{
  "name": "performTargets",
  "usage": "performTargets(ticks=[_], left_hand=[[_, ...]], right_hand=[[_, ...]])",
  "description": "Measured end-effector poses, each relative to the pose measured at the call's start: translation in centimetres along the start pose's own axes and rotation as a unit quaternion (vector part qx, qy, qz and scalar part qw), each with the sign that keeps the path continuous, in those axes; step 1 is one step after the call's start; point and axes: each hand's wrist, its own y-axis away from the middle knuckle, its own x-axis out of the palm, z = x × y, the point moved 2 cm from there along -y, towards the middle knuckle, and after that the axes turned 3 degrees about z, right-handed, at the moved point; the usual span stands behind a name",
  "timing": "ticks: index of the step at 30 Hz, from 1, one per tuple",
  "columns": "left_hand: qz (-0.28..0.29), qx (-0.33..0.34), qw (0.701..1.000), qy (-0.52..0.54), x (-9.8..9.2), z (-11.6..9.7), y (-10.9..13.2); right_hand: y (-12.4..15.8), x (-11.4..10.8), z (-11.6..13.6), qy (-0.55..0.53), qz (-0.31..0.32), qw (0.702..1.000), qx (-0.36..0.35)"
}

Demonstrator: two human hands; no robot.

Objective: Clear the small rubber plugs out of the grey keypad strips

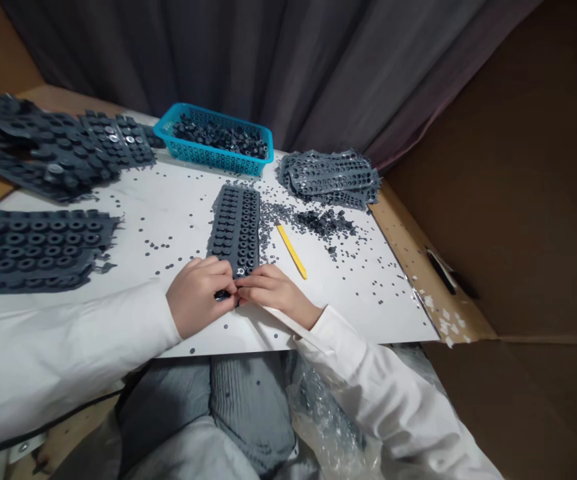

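A dark grey rubber sheet (236, 223) studded with rows of small round parts lies lengthwise on the white table (168, 207) in front of me. My left hand (199, 293) and my right hand (276, 290) meet at its near end. Both have their fingers curled and pinched on the sheet's near edge, fingertips almost touching each other. What the fingertips press on is too small to make out.
A blue basket (217, 139) of loose dark round parts stands at the back. Stacks of rubber sheets lie at the far left (58, 150), near left (28, 247) and back right (331, 177). A yellow stick (291, 251) and scattered scraps lie right of the sheet. A cardboard wall (518, 200) stands on the right.
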Motion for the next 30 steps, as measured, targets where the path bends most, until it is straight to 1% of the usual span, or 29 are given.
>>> performTargets(ticks=[3,5,7,9,11,12,14,16,18,26,30], left_hand=[[0.002,0.005,1.0,-0.004,0.0,0.0,0.0],[0.007,-0.003,1.0,0.011,0.1,0.1,0.0],[0.015,-0.023,0.999,0.04,0.1,0.3,0.0],[0.017,-0.046,0.997,0.064,0.0,0.5,0.0],[0.012,-0.06,0.996,0.072,-0.1,0.6,-0.1],[0.011,-0.062,0.995,0.072,-0.1,0.6,-0.1],[0.014,-0.06,0.996,0.069,-0.1,0.6,-0.1],[0.018,-0.059,0.996,0.066,-0.1,0.6,0.0],[0.019,-0.058,0.996,0.064,-0.1,0.7,0.0],[0.016,-0.049,0.997,0.061,-0.2,0.7,0.0],[0.018,-0.052,0.996,0.065,-0.1,0.7,0.0]], right_hand=[[-0.5,-0.1,-0.3,-0.009,-0.002,1.0,0.011],[-0.8,-0.4,-0.5,-0.045,-0.023,0.998,0.027],[-0.8,-0.8,-0.6,-0.103,-0.074,0.99,0.054],[-0.5,-1.2,-0.7,-0.164,-0.133,0.973,0.087],[-0.1,-1.5,-0.6,-0.217,-0.161,0.954,0.128],[0.1,-1.6,-0.5,-0.241,-0.157,0.946,0.147],[0.5,-1.5,-0.4,-0.282,-0.128,0.935,0.171],[0.7,-1.4,-0.3,-0.304,-0.095,0.932,0.173],[0.8,-1.3,-0.3,-0.307,-0.073,0.935,0.161],[0.6,-1.1,-0.7,-0.299,-0.046,0.941,0.15],[0.6,-1.0,-0.8,-0.291,-0.045,0.946,0.137]])
